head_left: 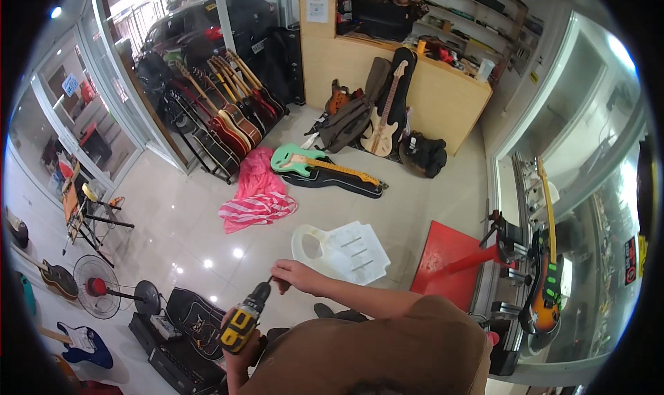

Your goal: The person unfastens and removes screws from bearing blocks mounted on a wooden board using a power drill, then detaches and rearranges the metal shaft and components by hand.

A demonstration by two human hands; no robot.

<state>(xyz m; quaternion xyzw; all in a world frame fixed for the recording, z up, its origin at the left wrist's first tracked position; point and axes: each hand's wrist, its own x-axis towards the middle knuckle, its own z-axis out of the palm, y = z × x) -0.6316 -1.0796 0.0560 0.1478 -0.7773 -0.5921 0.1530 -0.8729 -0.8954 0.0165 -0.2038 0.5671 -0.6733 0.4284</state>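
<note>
From afar I see the left hand [246, 353] gripping a yellow drill [240, 323], the right hand [294, 276] near its front end.

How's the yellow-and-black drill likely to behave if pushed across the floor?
The drill probably won't flex: its casing looks hard. Its bulky body suggests it may be heavy for its size. The floor looks glossy, so it could slide, perhaps swinging round, since the chuck juts from one end.

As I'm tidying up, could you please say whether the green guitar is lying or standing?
Lying: the green guitar rests over a black case on the floor.
</note>
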